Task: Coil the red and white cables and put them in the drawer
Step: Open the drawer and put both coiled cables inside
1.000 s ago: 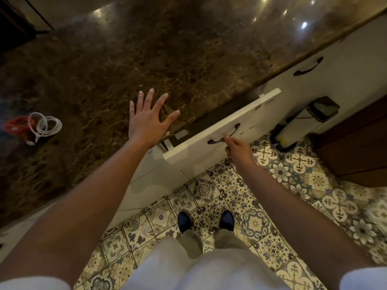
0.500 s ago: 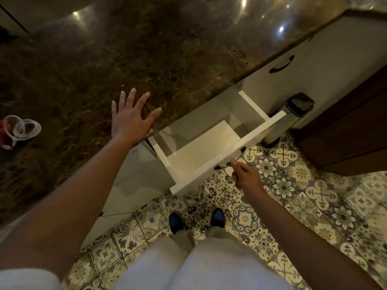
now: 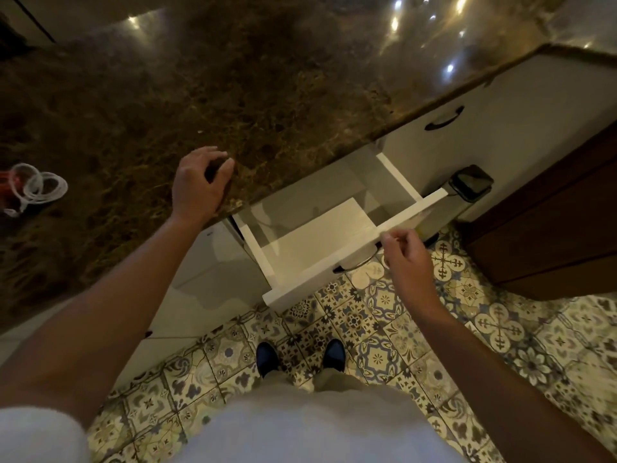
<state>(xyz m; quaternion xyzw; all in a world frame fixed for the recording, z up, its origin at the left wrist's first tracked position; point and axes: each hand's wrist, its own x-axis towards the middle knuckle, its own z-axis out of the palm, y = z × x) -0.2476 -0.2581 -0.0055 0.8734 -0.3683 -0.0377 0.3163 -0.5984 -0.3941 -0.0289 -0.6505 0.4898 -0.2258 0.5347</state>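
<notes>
A white drawer (image 3: 354, 259) stands pulled out from under the brown marble counter, and nothing shows inside it. My right hand (image 3: 405, 253) hovers over the drawer's front, off the black handle (image 3: 357, 265), fingers loosely curled and holding nothing. My left hand (image 3: 200, 182) rests on the counter near its edge with fingers curled, nothing in it. The coiled white cable (image 3: 41, 185) lies on the counter at the far left. A bit of the red cable (image 3: 6, 180) shows beside it, mostly cut off by the frame's edge.
The brown marble counter (image 3: 267, 78) fills the upper half. A second drawer with a black handle (image 3: 444, 120) is shut at the right. A small pedal bin (image 3: 469, 183) stands on the patterned tile floor beside a dark wood cabinet (image 3: 551, 235). My feet (image 3: 300, 357) are below the drawer.
The drawer went from slightly open to pulled well out. My right hand has let go of the handle and lifted above the front. My left hand's fingers curled from flat.
</notes>
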